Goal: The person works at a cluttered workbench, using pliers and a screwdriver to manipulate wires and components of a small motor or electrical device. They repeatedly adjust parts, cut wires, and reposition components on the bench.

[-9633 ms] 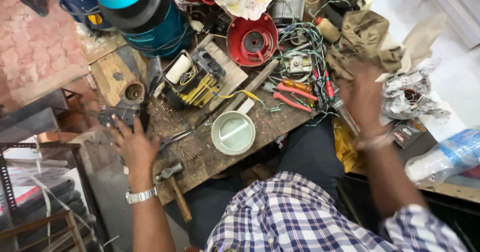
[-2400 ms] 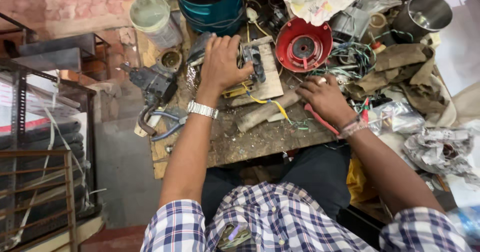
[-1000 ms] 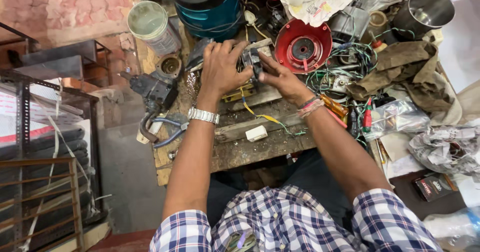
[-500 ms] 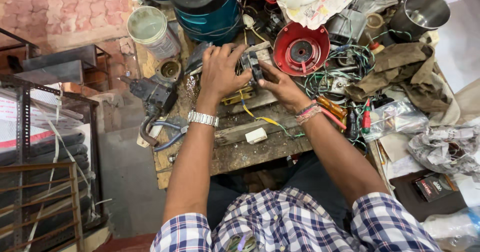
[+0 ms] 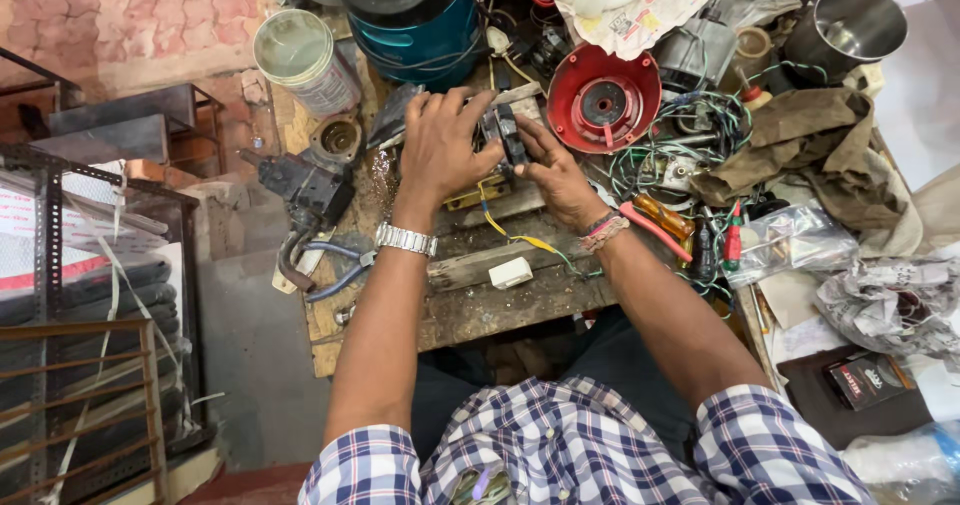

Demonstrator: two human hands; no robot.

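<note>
Hands meet at upper centre of the frame — left hand (image 5: pixel 440 145) and right hand (image 5: pixel 552 170) both have fingers clamped on a small dark motor part (image 5: pixel 503 137), which sits on the wooden workbench (image 5: pixel 470 310) just left of a red round housing (image 5: pixel 603 101).

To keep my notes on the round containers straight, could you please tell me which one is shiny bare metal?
The steel cup at the bench's far right corner; the lidded jar at far left is translucent plastic, and the big drum is teal.
</note>
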